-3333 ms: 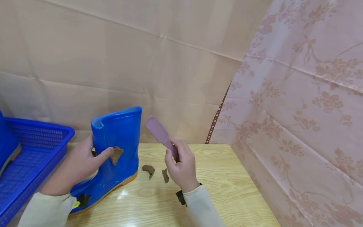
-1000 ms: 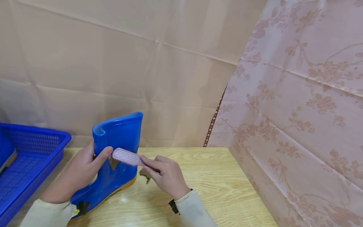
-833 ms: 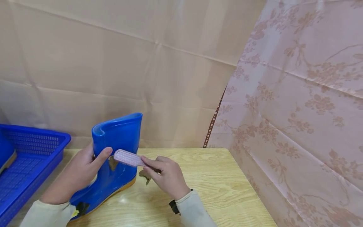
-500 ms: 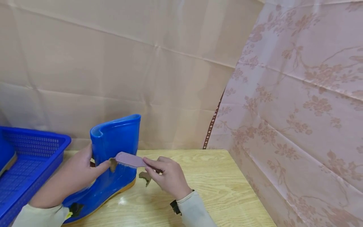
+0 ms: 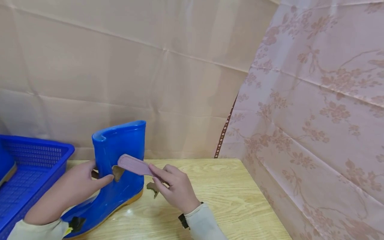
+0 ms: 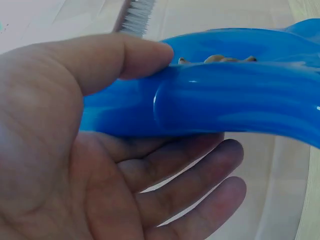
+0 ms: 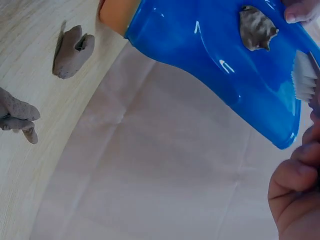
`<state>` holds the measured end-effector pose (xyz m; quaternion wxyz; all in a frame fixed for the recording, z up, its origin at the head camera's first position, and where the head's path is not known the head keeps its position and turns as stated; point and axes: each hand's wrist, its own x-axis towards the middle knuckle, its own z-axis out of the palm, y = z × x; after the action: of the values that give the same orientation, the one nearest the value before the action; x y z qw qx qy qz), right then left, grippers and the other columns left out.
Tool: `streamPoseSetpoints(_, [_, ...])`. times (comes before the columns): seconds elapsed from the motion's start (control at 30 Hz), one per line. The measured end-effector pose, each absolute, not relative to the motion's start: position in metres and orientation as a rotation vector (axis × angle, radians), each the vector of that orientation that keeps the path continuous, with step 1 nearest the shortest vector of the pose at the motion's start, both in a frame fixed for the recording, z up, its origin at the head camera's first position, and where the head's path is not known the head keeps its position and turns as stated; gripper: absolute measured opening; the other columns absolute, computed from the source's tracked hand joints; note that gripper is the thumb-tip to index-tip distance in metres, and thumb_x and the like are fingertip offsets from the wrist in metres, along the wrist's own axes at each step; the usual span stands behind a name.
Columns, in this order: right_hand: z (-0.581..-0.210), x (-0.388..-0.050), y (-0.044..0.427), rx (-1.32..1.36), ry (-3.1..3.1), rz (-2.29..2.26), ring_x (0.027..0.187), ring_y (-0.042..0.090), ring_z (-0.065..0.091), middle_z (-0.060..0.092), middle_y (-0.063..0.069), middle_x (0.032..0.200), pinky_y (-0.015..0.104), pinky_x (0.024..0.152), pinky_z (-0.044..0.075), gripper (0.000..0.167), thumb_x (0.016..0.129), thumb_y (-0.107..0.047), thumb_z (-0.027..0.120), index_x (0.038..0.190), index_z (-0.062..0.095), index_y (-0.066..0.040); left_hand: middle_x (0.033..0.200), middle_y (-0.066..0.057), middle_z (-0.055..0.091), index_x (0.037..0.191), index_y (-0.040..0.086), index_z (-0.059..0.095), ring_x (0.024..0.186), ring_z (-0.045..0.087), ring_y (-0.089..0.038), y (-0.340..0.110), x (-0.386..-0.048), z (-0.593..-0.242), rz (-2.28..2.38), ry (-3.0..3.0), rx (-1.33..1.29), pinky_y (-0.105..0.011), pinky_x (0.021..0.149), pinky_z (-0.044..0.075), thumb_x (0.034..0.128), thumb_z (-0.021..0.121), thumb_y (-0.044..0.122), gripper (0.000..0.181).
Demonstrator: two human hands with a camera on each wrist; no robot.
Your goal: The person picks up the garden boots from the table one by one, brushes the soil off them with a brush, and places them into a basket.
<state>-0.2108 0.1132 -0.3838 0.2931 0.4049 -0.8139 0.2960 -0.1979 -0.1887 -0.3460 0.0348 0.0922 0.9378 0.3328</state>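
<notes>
Swung left since earlier, the brush [image 5: 134,164] pinched in the right hand [image 5: 177,189] points left across the upright boot [image 5: 123,143], head just beside the brown patch [image 5: 117,173], which lies nearer the left hand [image 5: 81,182] gripping the boot's leg from the left
</notes>
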Motion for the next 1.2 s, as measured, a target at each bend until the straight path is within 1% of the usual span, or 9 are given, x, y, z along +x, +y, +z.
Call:
streamPoseSetpoints(0.13, [-0.3852,-0.2091,0.1111,1.114,-2.207,0.766,0.069,0.004,0.045,0.063,-0.003,0.087,0.006,0.059,0.032,0.039,0.101,-0.017,0.070,0.140,0.067,-0.015,0.106,-0.014,0.075,0.140,-0.008,0.050,0.086,0.072,-0.026,-0.1883,-0.1979,-0.3465,0.997,2.868,0.315,-0.050,0.069,0.062,0.0964,0.073,0.040,0.069])
streamPoseSetpoints(0.27, [-0.3861,-0.2079,0.1103,1.141,-2.248,0.775,0.070,0.004,0.046,0.063,-0.004,0.089,0.007,0.060,0.034,0.044,0.100,-0.013,0.070,0.143,0.064,-0.017,0.103,-0.009,0.075,0.142,-0.004,0.051,0.085,0.072,-0.022,-0.1861,-0.1980,-0.3475,0.983,2.872,0.383,-0.048,0.067,0.063,0.0971,0.073,0.037,0.064])
streamPoseSetpoints(0.37, [-0.3863,-0.2072,0.1098,1.129,-2.272,0.778,0.068,0.005,0.048,0.063,-0.005,0.087,0.007,0.060,0.035,0.045,0.099,-0.011,0.071,0.142,0.064,-0.018,0.102,-0.007,0.074,0.141,-0.004,0.052,0.085,0.072,-0.022,-0.1852,-0.1987,-0.3481,0.982,2.874,0.401,-0.048,0.068,0.063,0.0981,0.071,0.035,0.061])
streamPoseSetpoints(0.53, [-0.3884,-0.2092,0.1086,1.057,-2.315,0.797,0.061,0.005,0.047,0.061,-0.006,0.082,0.007,0.054,0.032,0.039,0.099,-0.015,0.072,0.137,0.068,-0.021,0.108,-0.013,0.074,0.145,-0.007,0.047,0.090,0.073,-0.027,-0.1869,-0.2002,-0.3488,1.000,2.869,0.389,-0.051,0.071,0.063,0.0997,0.069,0.035,0.065])
streamPoseSetpoints(0.67, [-0.3906,-0.2108,0.1088,1.027,-2.322,0.825,0.058,-0.001,0.040,0.057,-0.008,0.077,0.008,0.050,0.030,0.036,0.098,-0.013,0.073,0.133,0.072,-0.021,0.115,-0.020,0.073,0.148,-0.008,0.042,0.093,0.073,-0.031,-0.1885,-0.1999,-0.3510,1.019,2.867,0.376,-0.055,0.073,0.062,0.1002,0.068,0.035,0.069])
streamPoseSetpoints(0.83, [-0.3907,-0.2119,0.1104,1.001,-2.336,0.829,0.059,-0.003,0.039,0.056,-0.010,0.075,0.008,0.049,0.029,0.034,0.097,-0.014,0.073,0.131,0.073,-0.021,0.116,-0.024,0.072,0.148,-0.011,0.040,0.092,0.073,-0.032,-0.1893,-0.2017,-0.3515,1.007,2.874,0.350,-0.055,0.072,0.062,0.0999,0.068,0.036,0.073])
streamPoseSetpoints(0.97, [-0.3914,-0.2124,0.1117,0.964,-2.332,0.804,0.061,-0.002,0.039,0.053,-0.009,0.072,0.008,0.051,0.027,0.032,0.096,-0.015,0.073,0.128,0.075,-0.019,0.114,-0.024,0.072,0.147,-0.012,0.040,0.091,0.073,-0.032,-0.1888,-0.2023,-0.3513,0.997,2.874,0.341,-0.055,0.072,0.062,0.0996,0.068,0.037,0.074])
streamPoseSetpoints(1.07, [-0.3916,-0.2125,0.1124,0.968,-2.278,0.813,0.062,-0.001,0.039,0.054,-0.007,0.071,0.007,0.052,0.027,0.031,0.094,-0.013,0.074,0.126,0.076,-0.016,0.111,-0.019,0.073,0.146,-0.010,0.043,0.090,0.073,-0.030,-0.1878,-0.2018,-0.3516,1.000,2.872,0.343,-0.053,0.071,0.062,0.0993,0.068,0.037,0.071])
streamPoseSetpoints(1.2, [-0.3890,-0.2118,0.1121,1.047,-2.224,0.856,0.064,0.001,0.043,0.060,-0.003,0.077,0.006,0.054,0.030,0.035,0.096,-0.012,0.074,0.131,0.073,-0.014,0.109,-0.014,0.074,0.146,-0.006,0.045,0.090,0.072,-0.027,-0.1863,-0.2013,-0.3518,1.009,2.874,0.361,-0.050,0.070,0.062,0.0991,0.069,0.035,0.067])
